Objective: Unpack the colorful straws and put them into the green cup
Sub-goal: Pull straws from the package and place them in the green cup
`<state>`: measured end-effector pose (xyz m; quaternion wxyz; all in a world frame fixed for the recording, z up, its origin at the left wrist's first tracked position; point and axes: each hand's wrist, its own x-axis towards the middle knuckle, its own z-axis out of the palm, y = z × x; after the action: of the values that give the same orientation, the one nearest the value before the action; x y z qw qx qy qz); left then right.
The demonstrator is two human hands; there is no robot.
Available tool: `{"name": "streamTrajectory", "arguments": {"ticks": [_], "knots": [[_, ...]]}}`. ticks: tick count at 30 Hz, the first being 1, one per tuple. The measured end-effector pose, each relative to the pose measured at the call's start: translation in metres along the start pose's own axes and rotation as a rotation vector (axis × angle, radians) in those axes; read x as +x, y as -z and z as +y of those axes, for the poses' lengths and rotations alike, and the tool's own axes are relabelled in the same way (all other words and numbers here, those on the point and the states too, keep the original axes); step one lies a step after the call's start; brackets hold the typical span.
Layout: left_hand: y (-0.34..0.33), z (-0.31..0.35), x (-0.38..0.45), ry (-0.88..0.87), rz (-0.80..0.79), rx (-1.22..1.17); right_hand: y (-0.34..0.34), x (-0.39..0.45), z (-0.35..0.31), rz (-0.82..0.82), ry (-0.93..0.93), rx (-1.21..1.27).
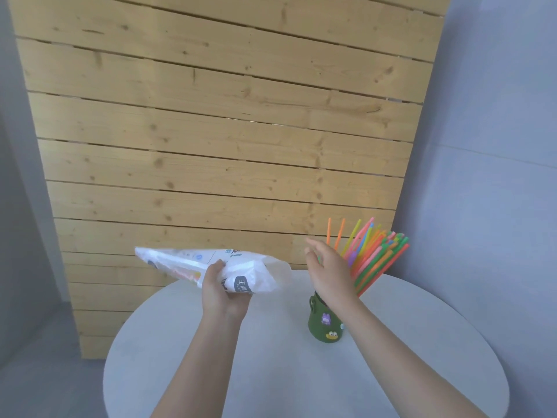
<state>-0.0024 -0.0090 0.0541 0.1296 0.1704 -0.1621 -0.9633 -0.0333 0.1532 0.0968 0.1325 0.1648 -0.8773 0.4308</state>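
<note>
Both hands are up over the round white table (pixel 271 372). Her or his left hand (pixel 223 292) is closed around a white plastic bag (pixel 211 265), gripping it near its open end with the thumb on top and the fingers curled underneath. That bag is lifted clear of the tabletop and lies roughly level, its sealed end pointing off to the left; print shows on it, and a faint streak of orange shows through the plastic near the grip.

Over on the other side, the right hand (pixel 330 271) is loose and spread, fingers apart and slightly curved, holding nothing. It hangs just above and in front of the green cup (pixel 324 322), hiding the rim. Colorful straws (pixel 376 257) stand in that cup and fan out up and to the right, just behind and beside the open palm; whether the fingers touch any of them is hard to say. Orange, yellow, pink, green and blue ones are all mixed together.

Small cartoon stickers dot the cup's side. Behind everything rises a wall of pale wooden planks (pixel 217 131).
</note>
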Motion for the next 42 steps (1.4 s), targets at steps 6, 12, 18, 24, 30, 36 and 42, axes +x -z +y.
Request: {"name": "streamTrajectory", "arguments": {"ticks": [6,12,18,24,30,36,42], "knots": [[-0.012,-0.001,-0.007,-0.180,-0.195,0.326,-0.024,-0.028,0.009,-0.174,-0.776,1.022],[-0.015,-0.007,-0.006,-0.318,-0.361,0.595,-0.034,-0.037,0.035,-0.246,-1.004,1.401],[-0.019,-0.015,-0.006,-0.341,-0.341,0.654,-0.037,-0.032,0.024,-0.292,-1.029,1.521],[-0.023,-0.012,-0.005,-0.413,-0.214,0.495,-0.048,-0.028,0.026,-0.298,-1.061,1.370],[-0.026,-0.003,-0.002,-0.450,-0.245,0.527,-0.046,-0.022,0.030,-0.329,-1.080,1.428],[-0.026,-0.005,0.003,-0.433,-0.252,0.559,-0.051,-0.027,0.038,-0.334,-1.137,1.489],[-0.026,0.001,0.002,-0.410,-0.307,0.610,-0.053,-0.025,0.043,-0.358,-1.119,1.416]]}}
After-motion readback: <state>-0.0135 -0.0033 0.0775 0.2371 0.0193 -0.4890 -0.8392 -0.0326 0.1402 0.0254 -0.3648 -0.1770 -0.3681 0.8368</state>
